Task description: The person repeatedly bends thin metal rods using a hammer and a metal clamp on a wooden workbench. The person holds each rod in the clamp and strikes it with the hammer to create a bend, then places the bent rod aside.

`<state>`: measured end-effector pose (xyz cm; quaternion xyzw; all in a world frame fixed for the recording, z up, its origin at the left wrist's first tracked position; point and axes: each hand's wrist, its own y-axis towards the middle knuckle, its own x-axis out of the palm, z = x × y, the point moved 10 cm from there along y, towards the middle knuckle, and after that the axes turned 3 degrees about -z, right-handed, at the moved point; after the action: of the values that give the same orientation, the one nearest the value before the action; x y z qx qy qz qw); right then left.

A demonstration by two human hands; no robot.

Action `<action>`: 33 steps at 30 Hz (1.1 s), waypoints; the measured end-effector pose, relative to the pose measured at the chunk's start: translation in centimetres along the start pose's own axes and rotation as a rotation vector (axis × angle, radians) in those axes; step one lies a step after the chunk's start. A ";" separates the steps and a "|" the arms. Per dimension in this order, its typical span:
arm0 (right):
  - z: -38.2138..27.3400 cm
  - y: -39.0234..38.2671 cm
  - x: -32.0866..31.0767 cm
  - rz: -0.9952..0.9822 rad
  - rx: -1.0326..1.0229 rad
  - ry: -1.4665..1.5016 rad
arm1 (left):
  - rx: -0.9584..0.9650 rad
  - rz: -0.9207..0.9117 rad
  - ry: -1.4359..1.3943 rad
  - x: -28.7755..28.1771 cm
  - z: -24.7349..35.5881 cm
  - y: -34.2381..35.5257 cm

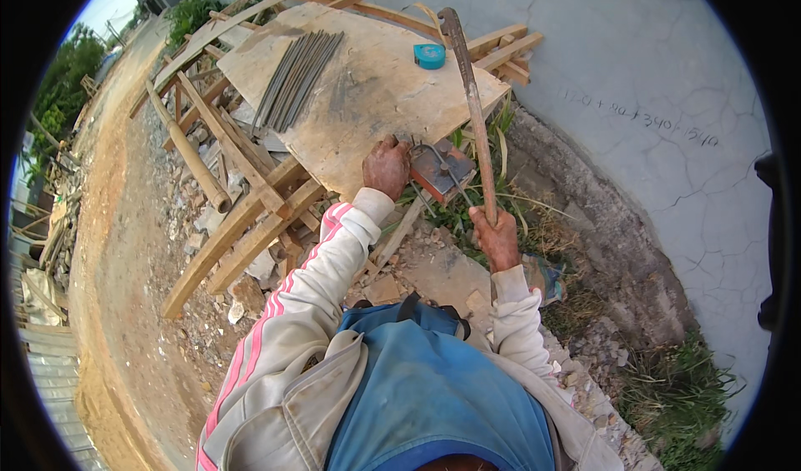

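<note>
My right hand [496, 239] is closed around the lower end of a long rusty steel bar [474, 108]. The bar slants up and away, and its hooked head lies beyond the board's right edge. At the near edge of a plywood board [385, 87], my left hand [387, 167] is closed on a thin bent steel rod [449, 169]; the fingers cover its end. This rod crosses an orange-red block [435, 176] at the board's near right corner. To the left on the board lies a bundle of straight grey steel rods [299, 80].
A teal tape measure [429, 56] sits on the board's far right part. Wooden beams [250, 229] jut out below and left, beside a bamboo pole [190, 158]. Rubble and grass cover the ground. A cracked grey wall [642, 70] rises on the right; a dirt road [125, 246] runs along the left.
</note>
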<state>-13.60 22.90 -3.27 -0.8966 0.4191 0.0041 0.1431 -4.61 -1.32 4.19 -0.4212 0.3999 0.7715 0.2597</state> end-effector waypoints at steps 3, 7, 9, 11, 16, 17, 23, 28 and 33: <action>0.0 0.0 0.1 0.008 -0.015 0.004 | 0.012 0.019 0.023 -0.1 0.3 -0.1; -0.2 -0.3 -0.3 0.026 -0.046 0.012 | 0.005 0.017 0.059 -0.1 0.5 0.0; -0.5 -0.8 -1.5 0.062 -0.077 -0.058 | 0.004 0.001 0.072 -0.1 0.6 0.1; -0.6 -1.7 -3.6 0.109 -0.096 -0.129 | 0.015 -0.014 0.080 -0.2 0.7 0.1; 2.2 -5.4 -9.8 0.154 -0.086 -0.194 | 0.009 -0.075 0.094 0.0 0.7 0.3; 2.6 -6.1 -11.2 0.201 -0.126 -0.256 | 0.015 -0.084 0.105 0.1 0.7 0.2; 4.4 -11.0 -18.5 0.441 -0.183 -0.708 | 0.028 -0.097 0.088 0.3 0.6 0.1; 5.3 -10.4 -22.5 0.319 -0.047 -0.995 | 0.040 -0.089 0.081 0.3 0.6 0.2; 3.4 -7.7 -25.8 0.234 -0.142 -1.152 | 0.049 -0.042 0.038 -0.1 0.6 0.0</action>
<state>-24.14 47.80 -1.28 -0.7051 0.3685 0.5342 0.2858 -4.84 -0.84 4.53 -0.4376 0.4145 0.7478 0.2784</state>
